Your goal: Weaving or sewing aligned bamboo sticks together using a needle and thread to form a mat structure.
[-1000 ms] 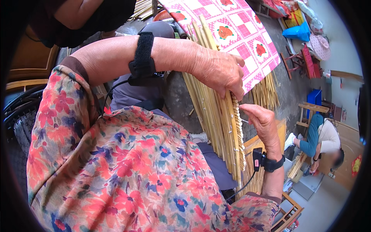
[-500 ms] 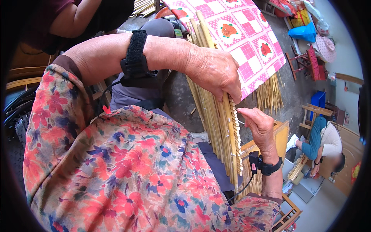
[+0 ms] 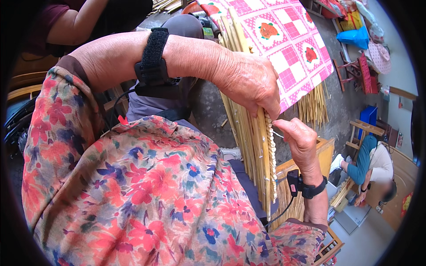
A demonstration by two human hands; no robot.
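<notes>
My left hand [image 3: 255, 84] is closed over the top edge of a bundle of long yellow reed stalks [image 3: 253, 150] standing at a slant in front of me. Its fingertips press down near the right side of the bundle. Down that side runs a row of small pale knobs [image 3: 273, 170], like cut ends or bindings. My right hand [image 3: 301, 139] is right beside it, thumb and finger pinched on a thin white cord [image 3: 278, 134] that leads to the row of knobs. Each wrist wears a dark strap with a small device.
A pink checked cloth with roses [image 3: 290, 48] covers a surface beyond the bundle. More loose stalks [image 3: 313, 106] hang under it. A wooden stool [image 3: 326, 153] stands near my right wrist. One person [image 3: 377, 164] sits at the far right; another person's arm [image 3: 82, 22] is at upper left.
My right hand has come slightly closer to my left fingertips, and the white cord shows more clearly. The left hand keeps its hold; the whole view has shifted a little.
</notes>
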